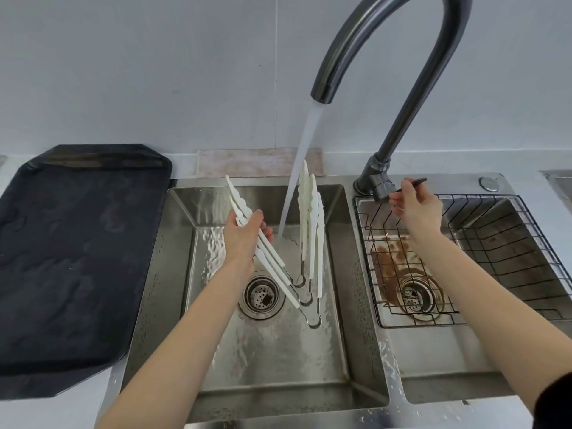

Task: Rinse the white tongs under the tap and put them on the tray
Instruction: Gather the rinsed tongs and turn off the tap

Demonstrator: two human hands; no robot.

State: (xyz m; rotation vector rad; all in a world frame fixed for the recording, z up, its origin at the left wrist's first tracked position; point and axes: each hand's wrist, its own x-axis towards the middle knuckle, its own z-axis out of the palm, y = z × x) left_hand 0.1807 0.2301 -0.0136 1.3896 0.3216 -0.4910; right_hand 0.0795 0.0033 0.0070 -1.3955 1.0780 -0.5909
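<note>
Left hand [244,233] clenched round one arm of three white plastic scalloped tongs [305,239], splayed open in a V over the left steel sink basin [335,274]; their far arms stand just beside the water stream [298,168]. Right hand [414,205] pinches the dark tap lever [413,182] at the curved dark metal faucet [380,57]. Black wire rack [495,255] sits in the right basin. One black rectangular tray [71,258] lies on the table, left of the sink.

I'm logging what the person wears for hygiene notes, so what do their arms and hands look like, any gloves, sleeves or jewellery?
Both hands, left and right, are bare, without gloves, and no rings or watch show. Both forearms are uncovered; only a dark sleeve edge shows on the right arm.
</note>
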